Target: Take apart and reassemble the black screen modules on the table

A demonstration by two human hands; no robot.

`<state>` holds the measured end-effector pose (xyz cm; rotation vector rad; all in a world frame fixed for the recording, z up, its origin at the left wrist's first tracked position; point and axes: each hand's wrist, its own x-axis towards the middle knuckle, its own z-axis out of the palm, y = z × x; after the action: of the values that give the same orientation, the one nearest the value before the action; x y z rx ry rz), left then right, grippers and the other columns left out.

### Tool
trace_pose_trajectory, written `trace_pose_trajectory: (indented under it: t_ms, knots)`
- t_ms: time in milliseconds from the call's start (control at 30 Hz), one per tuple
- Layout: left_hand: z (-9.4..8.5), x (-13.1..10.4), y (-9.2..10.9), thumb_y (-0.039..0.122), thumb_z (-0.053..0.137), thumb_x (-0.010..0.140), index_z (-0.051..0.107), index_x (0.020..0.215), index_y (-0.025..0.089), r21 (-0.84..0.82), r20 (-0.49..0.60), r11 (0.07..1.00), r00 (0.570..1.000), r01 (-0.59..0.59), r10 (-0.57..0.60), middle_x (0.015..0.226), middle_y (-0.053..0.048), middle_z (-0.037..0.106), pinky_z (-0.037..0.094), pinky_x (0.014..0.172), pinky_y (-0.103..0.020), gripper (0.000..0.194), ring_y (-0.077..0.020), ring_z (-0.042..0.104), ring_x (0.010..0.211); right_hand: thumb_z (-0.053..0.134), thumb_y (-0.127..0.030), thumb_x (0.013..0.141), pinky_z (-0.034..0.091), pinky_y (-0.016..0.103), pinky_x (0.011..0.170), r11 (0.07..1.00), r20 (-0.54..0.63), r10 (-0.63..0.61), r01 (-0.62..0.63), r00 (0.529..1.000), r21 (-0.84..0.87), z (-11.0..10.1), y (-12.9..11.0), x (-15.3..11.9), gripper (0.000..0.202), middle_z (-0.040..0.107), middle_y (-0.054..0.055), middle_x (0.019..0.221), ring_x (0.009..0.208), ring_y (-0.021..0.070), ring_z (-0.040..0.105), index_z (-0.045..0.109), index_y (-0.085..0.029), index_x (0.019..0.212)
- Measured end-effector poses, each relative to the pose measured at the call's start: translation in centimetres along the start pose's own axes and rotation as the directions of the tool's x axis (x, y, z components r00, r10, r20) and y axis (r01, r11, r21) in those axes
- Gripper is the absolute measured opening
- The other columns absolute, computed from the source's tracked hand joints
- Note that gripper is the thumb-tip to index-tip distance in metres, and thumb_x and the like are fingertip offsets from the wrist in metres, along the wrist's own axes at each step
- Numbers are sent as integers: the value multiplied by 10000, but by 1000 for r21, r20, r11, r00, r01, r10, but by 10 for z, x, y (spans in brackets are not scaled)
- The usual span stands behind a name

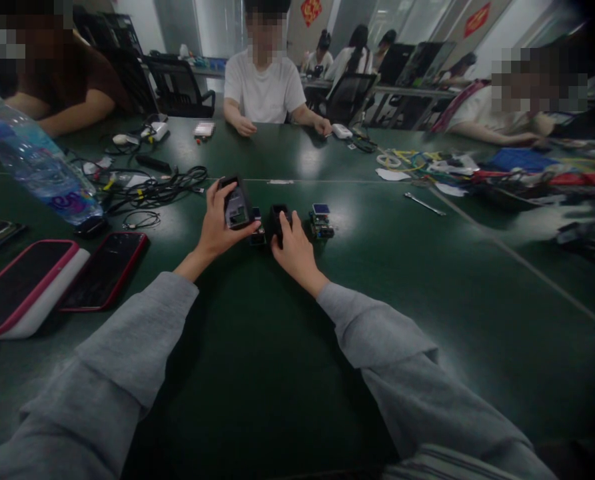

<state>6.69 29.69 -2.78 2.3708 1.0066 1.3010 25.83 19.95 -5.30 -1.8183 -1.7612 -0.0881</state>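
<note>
My left hand (216, 217) is closed round the edges of a black rectangular casing (237, 205), tilted so that its hollow inside shows. With its fingers on a smaller black box-shaped part (279, 215), my right hand (294, 247) rests at the middle of the table. Between the two hands, partly covered by my left thumb, lies a small circuit board (257, 233). Just right of my right hand sits another circuit board (322, 230) with a small screen (321, 209) at its far end.
A water bottle (47, 167), phones (104, 272) and coiled black cables (172, 187) occupy the left side. To the right are a wrench (424, 204), coloured wires (412, 160) and a blue tray (522, 160). A person in a white shirt (264, 87) sits opposite; others sit at both sides.
</note>
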Motion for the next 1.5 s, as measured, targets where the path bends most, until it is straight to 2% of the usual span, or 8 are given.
trace_pose_trajectory:
  t_ms: [133,233,367,600,767,967,1100,1500]
  knots:
    - [-9,-3,-37,611,720,723,383,1373,258,-17,10,995,995,103,-102,1442,-119,372,287,1182,-537,813,-336,306,1423,439,-303,948,547,552,925,1000,-4,-5,5,1000,21,-2,0,-1,609,284,240,1538,1295,401,473,319,-118,1516]
    - [-8,-8,-54,600,732,706,453,1309,232,-58,242,978,953,200,-180,1357,-121,450,364,1132,-546,759,-332,442,1329,432,-305,950,553,552,919,1000,-7,-9,9,1000,28,-2,0,0,607,288,246,1532,1288,405,478,323,-109,1514]
    - [-5,-11,-52,572,795,626,467,1302,250,-24,381,988,915,153,-132,1434,-115,364,302,1163,-588,817,-377,331,1410,428,-304,948,538,574,935,1000,-17,-7,8,1000,30,-1,0,0,608,278,225,1543,1309,410,452,312,-132,1520]
    - [-4,-10,-55,564,806,624,436,1348,257,-34,401,988,908,150,-124,1445,-133,360,310,1148,-610,868,-396,291,1433,409,-318,976,508,583,969,999,9,6,-6,1000,34,-2,0,0,591,243,248,1549,1334,419,418,304,-104,1517]
    - [-4,-11,-54,556,806,629,438,1347,274,-40,364,993,928,107,-85,1437,-115,399,284,1172,-591,854,-377,284,1445,342,-406,1030,357,599,1110,999,-37,5,-4,999,34,-6,-1,1,505,266,180,1563,1435,363,271,391,-169,1473]
    - [-7,-14,-45,566,788,648,424,1373,262,-42,360,995,931,88,-67,1475,-129,390,279,1173,-582,866,-361,281,1456,402,-418,1027,254,520,1193,960,61,-278,277,959,33,-18,-12,-1,487,239,53,1605,1492,254,154,370,-270,1489]
    - [-7,-18,-42,589,788,641,409,1394,239,-40,367,996,928,84,-64,1497,-152,376,276,1176,-566,912,-359,255,1472,424,-300,1023,215,493,1207,909,163,-412,417,896,8,-14,-14,-3,445,325,60,1572,1472,232,231,421,-248,1465]
    - [-6,-28,-27,641,762,653,351,1446,235,-8,383,994,919,105,-94,1562,-179,290,288,1154,-597,981,-383,261,1468,430,-229,1011,321,449,1132,920,86,-389,391,917,-8,-13,-13,-2,374,531,82,1394,1310,233,453,516,-212,1374]
